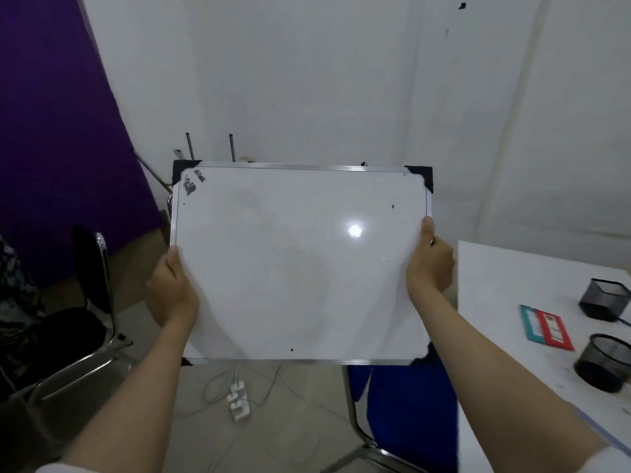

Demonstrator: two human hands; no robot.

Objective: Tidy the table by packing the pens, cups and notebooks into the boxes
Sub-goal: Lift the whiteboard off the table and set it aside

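Partly whiteboard-hidden hands, blue chair

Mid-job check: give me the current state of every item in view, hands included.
whiteboard: held up in front of the camera, blank, gripped at both side edges
left hand: grips the board's left edge
right hand: grips the board's right edge
square mesh cup: upright on the table
round mesh cup: upright on the table
red and teal notebooks: flat on the table, overlapping

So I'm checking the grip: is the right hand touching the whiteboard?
Touching: in the head view the right hand grips the whiteboard edge.
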